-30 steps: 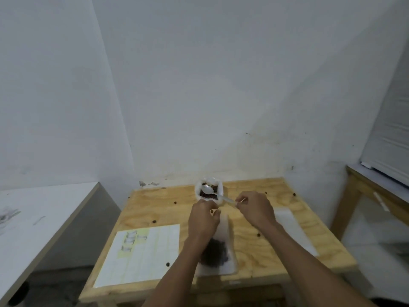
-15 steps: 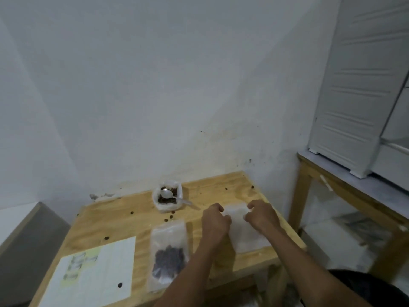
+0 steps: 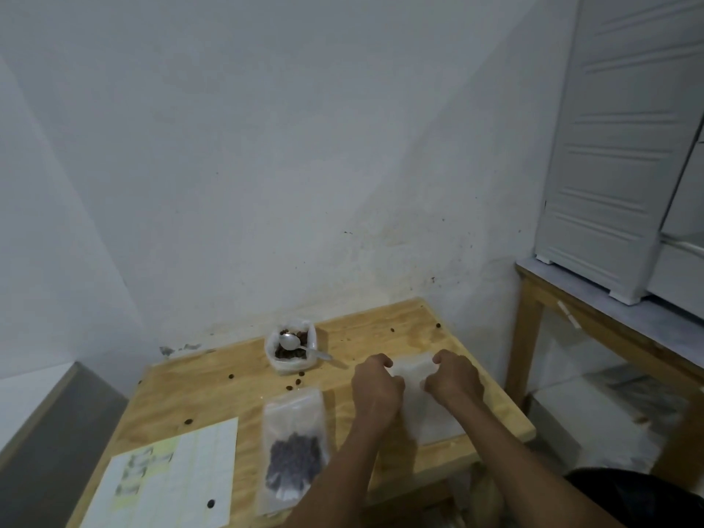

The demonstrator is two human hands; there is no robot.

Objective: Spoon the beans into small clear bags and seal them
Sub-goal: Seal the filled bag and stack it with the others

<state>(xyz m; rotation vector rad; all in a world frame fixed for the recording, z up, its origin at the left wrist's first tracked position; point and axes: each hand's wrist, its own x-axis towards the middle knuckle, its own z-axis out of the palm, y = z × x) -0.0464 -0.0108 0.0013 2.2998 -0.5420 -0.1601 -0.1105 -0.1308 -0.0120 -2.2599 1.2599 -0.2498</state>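
An empty clear bag [image 3: 428,411] lies flat at the right end of the wooden table [image 3: 228,398]. My left hand [image 3: 375,386] and my right hand [image 3: 453,377] have curled fingers at its far end, one at each side, pinching the bag. A clear bag with dark beans [image 3: 293,447] in its lower half lies to the left of my left forearm. At the back, a white container of beans [image 3: 291,348] holds a metal spoon [image 3: 301,346], handle sticking out to the right.
A white gridded sheet [image 3: 167,482] with a yellow patch lies at the front left. Loose beans [image 3: 295,383] are scattered over the tabletop. A second wooden table [image 3: 594,318] at the right carries a white plastic cabinet [image 3: 617,146]. A grey surface sits at the left.
The spoon was left in the container and the bean bag laid down. Both hands moved right to the empty bag, and the view swung right with them.
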